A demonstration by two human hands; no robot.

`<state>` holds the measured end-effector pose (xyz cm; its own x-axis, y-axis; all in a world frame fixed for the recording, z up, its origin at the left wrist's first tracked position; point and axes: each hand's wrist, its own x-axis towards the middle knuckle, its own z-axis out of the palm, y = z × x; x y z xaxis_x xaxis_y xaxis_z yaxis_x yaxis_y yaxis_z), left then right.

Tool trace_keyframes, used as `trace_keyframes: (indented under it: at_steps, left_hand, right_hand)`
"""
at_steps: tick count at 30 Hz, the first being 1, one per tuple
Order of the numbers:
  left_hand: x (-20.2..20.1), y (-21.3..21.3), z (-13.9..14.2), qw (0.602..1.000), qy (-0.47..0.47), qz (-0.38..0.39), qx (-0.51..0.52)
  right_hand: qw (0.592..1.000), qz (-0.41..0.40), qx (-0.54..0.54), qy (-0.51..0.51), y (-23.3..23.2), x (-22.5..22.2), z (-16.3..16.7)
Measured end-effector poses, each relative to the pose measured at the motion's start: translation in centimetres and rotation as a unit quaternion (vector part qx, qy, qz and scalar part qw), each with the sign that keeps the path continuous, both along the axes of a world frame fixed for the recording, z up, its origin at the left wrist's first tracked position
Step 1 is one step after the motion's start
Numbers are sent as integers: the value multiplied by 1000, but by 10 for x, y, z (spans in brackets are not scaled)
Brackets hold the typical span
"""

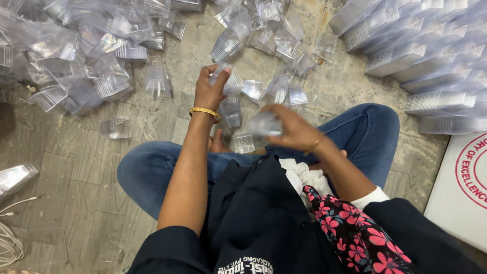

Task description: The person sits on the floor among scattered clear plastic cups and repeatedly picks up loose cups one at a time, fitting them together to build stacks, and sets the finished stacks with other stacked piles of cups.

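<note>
I sit cross-legged on the floor in blue jeans. My left hand (209, 90), with a gold bangle on its wrist, is closed around a stack of small clear plastic containers (229, 80) held just above the floor. Lower and to the right, my right hand (294, 129) grips a single clear plastic container (264, 124), blurred, in front of my knee. More clear containers (242, 143) lie between my legs, right below both hands.
A big heap of loose clear containers (76, 56) covers the floor at the upper left. Neat stacked rows of them (421, 56) lie at the upper right. A white box with a red round stamp (464, 187) stands at the right. White cables (7, 238) lie at lower left.
</note>
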<state>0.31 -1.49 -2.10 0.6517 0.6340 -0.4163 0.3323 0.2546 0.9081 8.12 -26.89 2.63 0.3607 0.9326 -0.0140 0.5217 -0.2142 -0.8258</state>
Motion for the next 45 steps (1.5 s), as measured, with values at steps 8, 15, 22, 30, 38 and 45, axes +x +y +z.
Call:
trace_keyframes:
  at_steps: [8,15,22,30,38,45]
  left_hand:
    - [4,-32,-13,962,-91,-249,-67]
    - [-6,-31,2,930,-144,-327,89]
    - [-10,-41,17,874,-56,-366,315]
    - [-8,-34,19,895,-102,-264,346]
    - [-9,-40,25,864,-100,-211,446]
    - [-6,-39,34,864,-219,-272,363]
  right_hand:
    - [970,-91,87,207,-3,38,9]
    - [929,-125,102,332,6,37,-12]
    - [817,-237,7,526,10,42,-49]
    - [920,-378,-40,-93,-24,65,-113]
    - [946,-300,71,100,6,52,-91]
    - [921,-143,111,346,23,44,-37]
